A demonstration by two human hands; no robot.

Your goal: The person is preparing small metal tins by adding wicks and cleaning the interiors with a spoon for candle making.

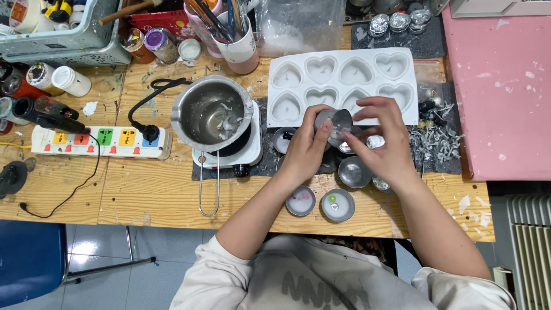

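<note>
— Fingertips [326,127] of the left hand [307,150] are clamping the rim of a small metal heart-shaped tin [334,120]; are you seeing that?

— Confirming. Fingers of the right hand [381,140] are pinching the opposite edge, thumb and forefinger closed on it. The tin is hovering above the wooden table [172,195], just in front of the white heart mould tray [344,83].

— And further out?

— Round tins [337,205] are sitting nearer the person; a steel melting pot [212,112] is resting on a hotplate [229,152] to the left.

Shiny metal tin [334,121], worn wooden table [160,192]
</note>
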